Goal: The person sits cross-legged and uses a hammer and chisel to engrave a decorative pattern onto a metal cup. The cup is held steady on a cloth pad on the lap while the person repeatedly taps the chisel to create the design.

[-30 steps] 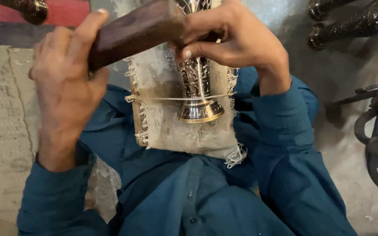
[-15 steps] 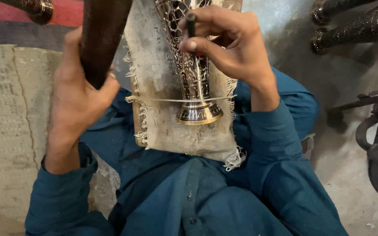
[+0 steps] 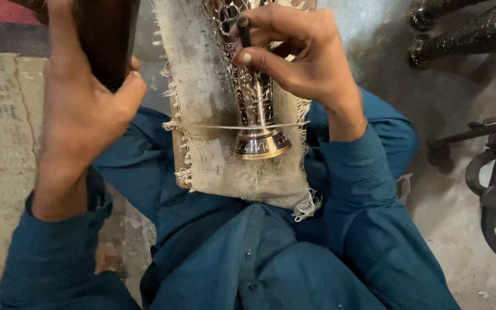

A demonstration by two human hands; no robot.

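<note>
Right of the metal vase, bare floor gives your hand room; beyond it, dark metal rods and curved iron tools block the way.

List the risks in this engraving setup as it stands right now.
1. The left hand holds the wooden mallet raised close beside the right hand, whose fingers pinch the thin chisel; a glancing blow could hit them.
2. The ornate metal vase lies on frayed cloth, held only by a thin cord; it might roll, scarring the pattern.
</note>
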